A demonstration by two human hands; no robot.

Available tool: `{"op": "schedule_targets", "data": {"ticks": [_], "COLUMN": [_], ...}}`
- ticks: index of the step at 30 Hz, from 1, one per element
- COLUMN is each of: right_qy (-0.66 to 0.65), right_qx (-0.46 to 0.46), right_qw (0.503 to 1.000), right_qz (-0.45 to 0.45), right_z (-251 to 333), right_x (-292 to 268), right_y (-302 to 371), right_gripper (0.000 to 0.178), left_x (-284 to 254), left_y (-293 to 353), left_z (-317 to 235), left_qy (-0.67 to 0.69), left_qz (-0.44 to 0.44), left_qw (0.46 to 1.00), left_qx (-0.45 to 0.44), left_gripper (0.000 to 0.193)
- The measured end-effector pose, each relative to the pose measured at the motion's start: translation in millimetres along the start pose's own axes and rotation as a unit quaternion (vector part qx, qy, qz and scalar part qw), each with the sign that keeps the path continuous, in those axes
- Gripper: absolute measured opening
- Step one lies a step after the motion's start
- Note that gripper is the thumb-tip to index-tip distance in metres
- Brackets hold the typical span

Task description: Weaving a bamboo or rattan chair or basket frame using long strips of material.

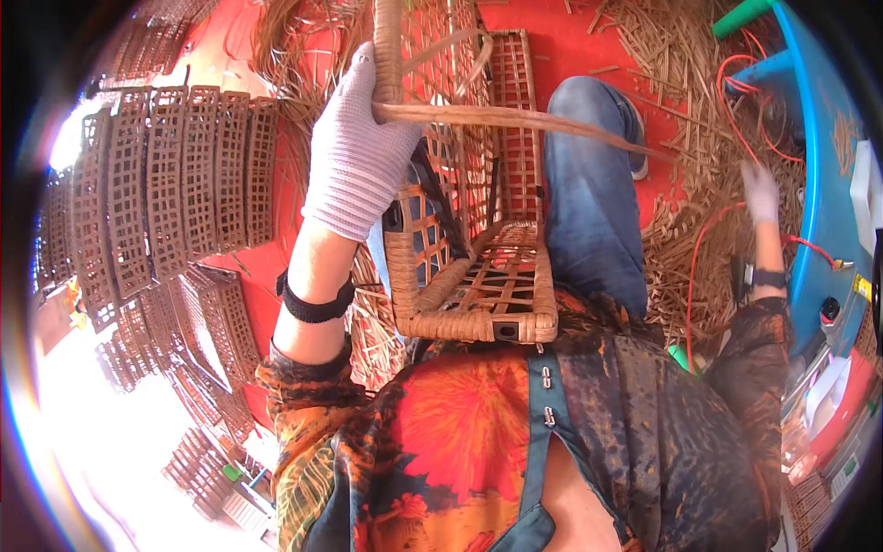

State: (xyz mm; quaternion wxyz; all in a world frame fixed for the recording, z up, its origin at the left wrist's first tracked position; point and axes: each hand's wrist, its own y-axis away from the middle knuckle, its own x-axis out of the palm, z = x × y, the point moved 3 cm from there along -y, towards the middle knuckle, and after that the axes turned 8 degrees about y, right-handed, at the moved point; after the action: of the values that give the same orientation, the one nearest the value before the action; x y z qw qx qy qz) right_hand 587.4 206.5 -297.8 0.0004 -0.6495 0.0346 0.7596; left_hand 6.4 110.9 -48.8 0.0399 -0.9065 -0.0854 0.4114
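Head view. A box-shaped lattice basket [474, 326], its rim bound with brown strip, lies directly before the worker's torso, beside a denim-clad right leg [593, 207]. The gloved left hand [361, 152] grasps the wrapped rim at the basket's left side, thumb uppermost; the remaining fingers are largely hidden behind it. From beside this grip, a long brown strand [515, 118] runs rightward across the basket and over the leg. The gloved right hand [761, 190] is well apart at the right, blurred near a red cord [692, 285] and a blue plastic structure [809, 120]; whether its fingers are released or grasping the strand's far end cannot be told. Stacked lattice pieces [179, 179] stand at the left, and loose strips [676, 55] cover part of the red floor [552, 16]. The step in hand is judged to be binding the rim, with the strand at full stretch. The next move probably calls for the left hand to steady the rim while the right brings the strand tightly around it, each turn close against the last.
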Motion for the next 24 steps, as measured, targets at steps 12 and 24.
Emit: {"op": "schedule_targets", "data": {"ticks": [12, 24], "right_qy": [-0.437, -0.507], "right_qx": [-0.369, -0.038], "right_qw": [0.785, 0.81], "right_qz": [0.24, 0.292], "right_z": [381.5, 227.7], "right_x": [-173.9, -132.9], "right_y": [65.0, 77.9], "right_gripper": [0.034, 0.031], "left_x": [8.0, 7.5], "left_y": [0.1, -4.0], "left_z": [-4.5, -25.2], "left_qy": [0.021, 0.136], "left_qz": [0.01, 0.054], "left_qw": [0.999, 0.986], "left_qx": [-0.032, -0.086], "left_gripper": [0.066, 0.063]}}
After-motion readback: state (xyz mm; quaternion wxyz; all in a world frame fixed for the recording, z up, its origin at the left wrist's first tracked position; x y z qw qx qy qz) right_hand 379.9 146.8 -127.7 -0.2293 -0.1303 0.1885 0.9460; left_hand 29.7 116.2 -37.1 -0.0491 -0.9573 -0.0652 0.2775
